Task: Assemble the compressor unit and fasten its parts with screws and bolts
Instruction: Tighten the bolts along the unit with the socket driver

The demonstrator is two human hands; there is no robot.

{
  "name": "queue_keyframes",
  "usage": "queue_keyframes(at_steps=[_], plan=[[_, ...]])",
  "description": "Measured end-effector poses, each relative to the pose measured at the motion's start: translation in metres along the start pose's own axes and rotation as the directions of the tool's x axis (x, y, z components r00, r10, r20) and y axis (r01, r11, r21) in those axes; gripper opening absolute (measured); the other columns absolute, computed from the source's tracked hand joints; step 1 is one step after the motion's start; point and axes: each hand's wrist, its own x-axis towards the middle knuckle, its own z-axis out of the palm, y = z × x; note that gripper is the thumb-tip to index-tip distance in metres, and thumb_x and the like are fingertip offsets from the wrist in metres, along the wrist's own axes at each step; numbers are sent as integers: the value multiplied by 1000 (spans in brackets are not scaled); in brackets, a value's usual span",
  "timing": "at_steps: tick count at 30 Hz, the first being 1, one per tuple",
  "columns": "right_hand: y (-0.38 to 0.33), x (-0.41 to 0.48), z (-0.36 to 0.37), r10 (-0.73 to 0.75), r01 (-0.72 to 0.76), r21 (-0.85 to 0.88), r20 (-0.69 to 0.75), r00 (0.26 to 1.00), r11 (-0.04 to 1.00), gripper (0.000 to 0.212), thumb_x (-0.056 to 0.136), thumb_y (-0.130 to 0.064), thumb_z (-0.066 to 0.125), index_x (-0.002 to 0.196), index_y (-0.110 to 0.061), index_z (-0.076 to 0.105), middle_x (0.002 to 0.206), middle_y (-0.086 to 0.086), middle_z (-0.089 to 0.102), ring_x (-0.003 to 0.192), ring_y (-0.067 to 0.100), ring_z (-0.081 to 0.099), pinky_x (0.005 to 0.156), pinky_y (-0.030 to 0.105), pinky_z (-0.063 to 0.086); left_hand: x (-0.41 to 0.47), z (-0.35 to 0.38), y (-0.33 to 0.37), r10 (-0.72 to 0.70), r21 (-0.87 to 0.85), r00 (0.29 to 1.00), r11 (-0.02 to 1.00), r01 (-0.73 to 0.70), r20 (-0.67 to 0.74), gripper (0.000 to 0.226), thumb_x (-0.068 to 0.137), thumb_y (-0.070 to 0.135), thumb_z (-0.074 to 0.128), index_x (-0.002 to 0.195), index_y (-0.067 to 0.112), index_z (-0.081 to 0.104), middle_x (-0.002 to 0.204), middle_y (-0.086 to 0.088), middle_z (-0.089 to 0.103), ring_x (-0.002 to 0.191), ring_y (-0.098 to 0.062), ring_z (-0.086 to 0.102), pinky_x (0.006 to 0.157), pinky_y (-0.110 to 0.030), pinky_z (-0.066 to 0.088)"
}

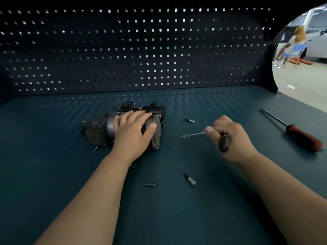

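Observation:
The compressor unit [96, 128], dark and greasy with a round end cap on its left, lies on its side on the blue-green bench. My left hand [131, 130] lies over its middle, fingers spread across the top and thumb against its right bracket. My right hand [228, 137] grips a black-handled driver [223, 143] to the right of the unit; its thin metal shaft [193, 134] points left toward the compressor, tip a short way off it. A loose screw [150, 184] lies near the front between my forearms.
Two driver bits lie loose, one [190, 120] behind the shaft and one [190, 180] nearer me. A red-handled screwdriver [300, 137] rests at the far right. Small screws [95, 149] sit by the unit's base. A pegboard wall [134, 50] backs the bench.

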Motion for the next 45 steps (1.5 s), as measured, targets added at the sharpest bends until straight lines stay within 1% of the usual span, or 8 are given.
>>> queue_keyframes(at_steps=[3, 5, 21, 30, 35, 39, 42, 45], plan=[[-1, 5, 10, 524, -514, 240, 24, 851, 824, 57, 81, -56, 52, 58, -9, 30, 55, -2, 30, 51, 13, 27, 52, 24, 28, 6, 2, 3, -11, 3, 1000, 1000, 11, -20, 44, 96, 49, 39, 135, 34, 52, 143, 11, 46, 136, -15, 25, 116, -41, -1], [-1, 6, 20, 640, -631, 370, 118, 760, 682, 53, 70, -62, 48, 54, -16, 28, 54, -3, 29, 55, 17, 26, 59, 34, 27, 9, 4, 3, -18, 11, 999, 1000, 18, -49, 42, 96, 48, 41, 133, 33, 54, 140, 10, 49, 134, -16, 29, 116, -42, 2], [-4, 4, 27, 627, -630, 519, 212, 750, 578, 50, 67, -60, 54, 53, -22, 24, 54, -4, 22, 59, 20, 17, 65, 46, 12, 8, 11, 7, -30, 25, 994, 999, 33, -106, 52, 91, 53, 36, 131, 28, 57, 136, 8, 53, 134, -20, 33, 116, -44, 2], [-9, -4, 11, 444, -497, 177, 271, 854, 849, 60, 70, -67, 44, 63, -9, 30, 63, 1, 28, 58, 15, 26, 58, 34, 24, 6, 12, 6, -26, 33, 994, 999, 30, -111, 64, 84, 60, 26, 131, 29, 57, 137, 8, 52, 135, -19, 31, 116, -43, 1], [-11, -4, 9, 272, -335, 205, 282, 920, 919, 50, 84, -46, 49, 59, -8, 27, 63, 4, 26, 61, 18, 27, 61, 33, 25, 3, 13, 6, -24, 36, 992, 999, 29, -121, 73, 80, 64, 19, 131, 28, 57, 137, 7, 52, 136, -19, 29, 115, -42, 0], [-18, -5, 12, 95, -143, 198, 233, 968, 970, 45, 91, -33, 49, 55, -17, 27, 55, -10, 27, 64, 5, 35, 62, 17, 30, 2, 13, 6, -30, 18, 993, 999, 33, -117, 72, 80, 64, 21, 130, 27, 58, 137, 7, 53, 136, -19, 30, 115, -42, 0], [-13, -1, 17, 341, -378, 252, 178, 923, 891, 47, 84, -48, 47, 58, -16, 26, 57, -9, 27, 58, 10, 29, 56, 22, 26, 2, 13, 6, -41, 15, 992, 999, 43, -119, 61, 85, 58, 31, 129, 27, 58, 136, 6, 53, 136, -19, 30, 115, -41, -1], [-5, 0, 21, 552, -628, 499, 312, 773, 597, 46, 85, -45, 53, 57, -20, 28, 60, 1, 26, 65, 23, 18, 63, 38, 15, 1, 13, 7, -38, 13, 991, 999, 40, -132, 63, 84, 59, 29, 128, 26, 59, 135, 6, 54, 135, -20, 31, 115, -41, 0]])
